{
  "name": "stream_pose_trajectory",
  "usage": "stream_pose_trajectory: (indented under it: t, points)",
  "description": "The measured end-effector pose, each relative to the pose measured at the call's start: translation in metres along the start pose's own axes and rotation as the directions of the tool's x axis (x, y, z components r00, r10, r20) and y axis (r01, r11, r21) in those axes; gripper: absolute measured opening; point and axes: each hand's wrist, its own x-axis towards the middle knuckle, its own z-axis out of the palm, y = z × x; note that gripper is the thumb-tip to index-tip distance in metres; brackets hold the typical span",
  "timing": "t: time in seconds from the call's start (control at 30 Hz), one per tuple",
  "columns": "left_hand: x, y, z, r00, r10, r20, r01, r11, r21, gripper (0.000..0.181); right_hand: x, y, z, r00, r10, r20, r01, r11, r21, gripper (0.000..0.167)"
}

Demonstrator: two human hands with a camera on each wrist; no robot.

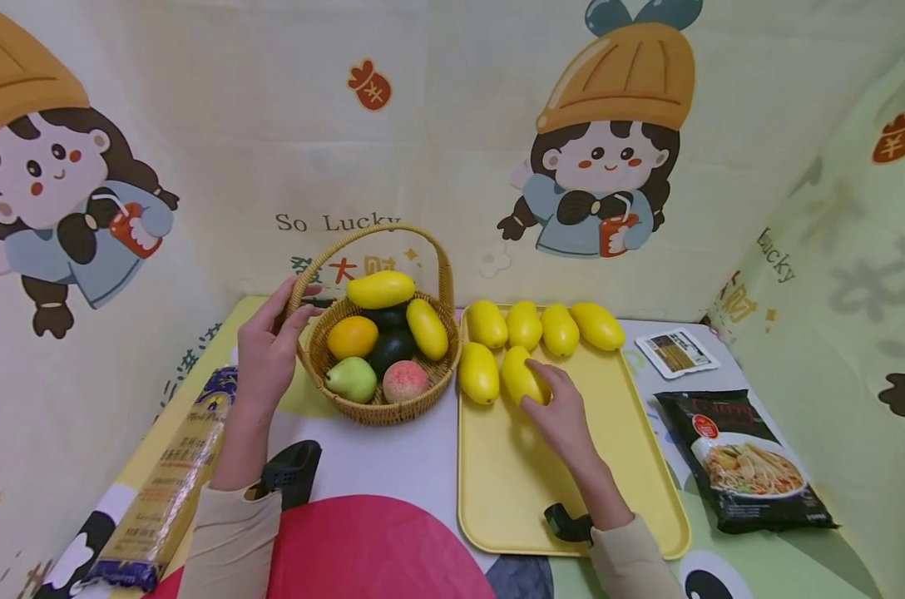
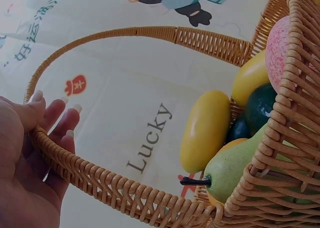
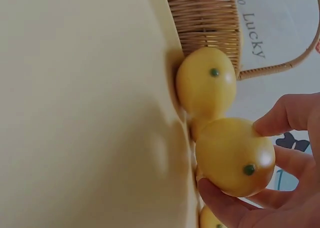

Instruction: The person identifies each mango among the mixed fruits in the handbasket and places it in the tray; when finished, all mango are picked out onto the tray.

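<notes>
My right hand (image 1: 560, 410) pinches a yellow mango (image 1: 521, 374) between thumb and fingers over the yellow tray (image 1: 572, 499). In the right wrist view, that mango (image 3: 232, 155) shows a green stem nub and overlaps the mangoes behind it. Several more yellow mangoes (image 1: 479, 373) lie towards the tray's far side. My left hand (image 1: 267, 349) holds the handle of the wicker basket (image 1: 381, 413), its fingers loosely curled round the rim of the handle (image 2: 95, 178). Inside the basket are two yellow mangoes (image 1: 381, 289), an orange-yellow fruit (image 1: 352, 338), dark avocados (image 1: 393, 351), a green pear (image 1: 351, 380) and a pink peach (image 1: 405, 382).
A black noodle packet (image 1: 744, 462) lies right of the tray, with a small white pack (image 1: 677, 353) behind it. A long golden pasta packet (image 1: 171, 482) lies by my left forearm. Behind the table hangs a printed cloth (image 1: 437, 166).
</notes>
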Motion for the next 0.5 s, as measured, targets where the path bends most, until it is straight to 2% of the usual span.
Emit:
stream_pose_trajectory:
  t: [0.23, 0.5]
  points:
    - [-0.0014, 0.0005, -0.0023, 1.000, 0.010, 0.003, -0.010, 1.000, -0.015, 0.044, -0.0011, -0.0002, 0.0068, 0.999, 0.043, 0.016, -0.043, 0.999, -0.006, 0.054]
    - [-0.0006, 0.0003, -0.0013, 1.000, 0.018, 0.008, -0.017, 0.999, -0.040, 0.045, 0.0027, 0.0024, 0.0066, 0.997, 0.074, 0.036, -0.072, 0.996, -0.055, 0.063]
